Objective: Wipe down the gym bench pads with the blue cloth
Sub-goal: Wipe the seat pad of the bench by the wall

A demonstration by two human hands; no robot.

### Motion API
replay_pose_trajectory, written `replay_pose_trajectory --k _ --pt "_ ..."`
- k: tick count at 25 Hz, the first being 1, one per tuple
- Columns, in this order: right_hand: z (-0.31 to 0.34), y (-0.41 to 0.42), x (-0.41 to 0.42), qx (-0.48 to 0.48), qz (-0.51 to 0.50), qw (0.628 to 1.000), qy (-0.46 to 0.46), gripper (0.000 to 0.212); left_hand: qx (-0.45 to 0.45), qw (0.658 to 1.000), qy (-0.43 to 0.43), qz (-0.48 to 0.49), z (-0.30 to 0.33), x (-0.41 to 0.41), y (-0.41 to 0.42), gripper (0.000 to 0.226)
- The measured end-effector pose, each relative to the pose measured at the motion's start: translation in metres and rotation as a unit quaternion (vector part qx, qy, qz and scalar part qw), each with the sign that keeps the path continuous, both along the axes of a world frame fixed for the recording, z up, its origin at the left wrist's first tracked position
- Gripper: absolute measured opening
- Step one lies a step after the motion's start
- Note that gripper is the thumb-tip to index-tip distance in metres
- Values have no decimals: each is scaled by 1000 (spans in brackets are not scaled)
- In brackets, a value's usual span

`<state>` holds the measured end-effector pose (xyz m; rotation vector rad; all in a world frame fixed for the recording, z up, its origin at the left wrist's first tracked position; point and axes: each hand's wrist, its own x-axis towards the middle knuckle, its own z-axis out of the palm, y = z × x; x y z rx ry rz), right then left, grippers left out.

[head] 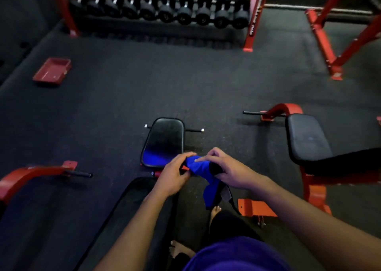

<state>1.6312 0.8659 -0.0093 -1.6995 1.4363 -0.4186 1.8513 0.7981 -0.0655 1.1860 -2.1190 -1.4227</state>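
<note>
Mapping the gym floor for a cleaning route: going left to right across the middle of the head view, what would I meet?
red tray → bench seat pad → blue cloth → second bench's pad

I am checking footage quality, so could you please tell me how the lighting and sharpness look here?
Head view: dim overall; the blue cloth casts a blue reflection on the glossy seat pad; the dumbbell rack looks soft and bowed by wide-angle distortion.
</note>
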Motion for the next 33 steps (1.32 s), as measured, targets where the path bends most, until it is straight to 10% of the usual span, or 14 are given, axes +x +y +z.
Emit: replay_pose_trajectory --k 11,22,33 --pt "11 31 -214 -71 -345 935 -41 35 -5 994 16 -104 41 -224 -63 24" --pt "-5 -93 -291 0 -263 963 -63 63 47 997 32 -57 22 -295 -179 28" --pt "11 -270 -328 -13 -368 903 -220 38 -3 998 55 41 28 -329 -329 35"
